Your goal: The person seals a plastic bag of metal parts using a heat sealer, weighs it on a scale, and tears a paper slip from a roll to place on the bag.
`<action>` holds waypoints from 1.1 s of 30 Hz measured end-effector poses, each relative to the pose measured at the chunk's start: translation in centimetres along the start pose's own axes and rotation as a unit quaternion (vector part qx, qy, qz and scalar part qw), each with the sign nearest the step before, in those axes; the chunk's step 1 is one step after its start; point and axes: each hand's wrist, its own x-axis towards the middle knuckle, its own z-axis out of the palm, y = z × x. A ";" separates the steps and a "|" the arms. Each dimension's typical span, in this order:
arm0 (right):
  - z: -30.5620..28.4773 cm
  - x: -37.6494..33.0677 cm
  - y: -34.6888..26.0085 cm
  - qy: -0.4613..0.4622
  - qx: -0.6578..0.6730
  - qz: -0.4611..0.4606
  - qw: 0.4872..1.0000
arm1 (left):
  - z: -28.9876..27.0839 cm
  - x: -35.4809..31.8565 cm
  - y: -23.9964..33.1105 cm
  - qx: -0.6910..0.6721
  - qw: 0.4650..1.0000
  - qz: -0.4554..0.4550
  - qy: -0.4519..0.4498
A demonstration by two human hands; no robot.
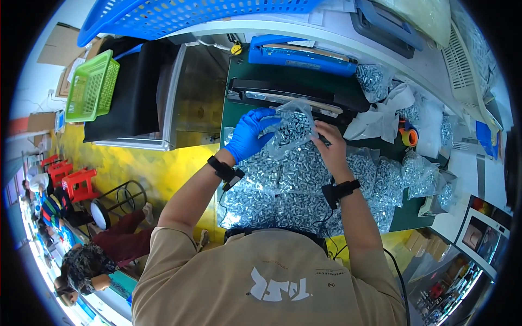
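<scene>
A clear plastic bag (pixel 292 130) of small silvery metal pieces is between my hands, above the middle of the bench. My left hand (pixel 250 134), in a blue glove, grips the bag's left edge near its mouth. Bare and with fingers bent, my right hand (pixel 331 145) pinches the bag's right edge. Just beyond the bag lies a long black bag sealer (pixel 272 89). Under and in front of my hands spread several clear bags (pixel 283 195) packed with the same metal pieces. Whether the held bag rests on them I cannot tell.
A long blue device (pixel 304 62) stands behind the black sealer. At right are a roll of orange tape (pixel 410 136), crumpled white sheeting (pixel 380 117) and more filled bags (pixel 421 174). Overhead is a shelf with a blue basket (pixel 190 19). A green basket (pixel 92 87) stands left.
</scene>
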 end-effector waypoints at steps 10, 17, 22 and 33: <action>1.6 -2.6 3.2 0.091 0.186 0.174 0.963 | 2.3 -3.1 -6.5 -0.210 0.949 -0.205 0.114; 2.5 -3.8 6.2 0.116 0.345 0.293 0.884 | 1.3 -1.6 -5.3 -0.405 0.877 -0.252 0.063; 2.6 -3.2 5.1 0.113 0.325 0.265 0.901 | 0.5 -0.3 -4.9 -0.411 0.883 -0.226 0.003; 0.5 -1.8 2.3 0.166 0.261 0.207 0.928 | 0.2 -0.6 -1.1 -0.072 0.986 -0.130 0.080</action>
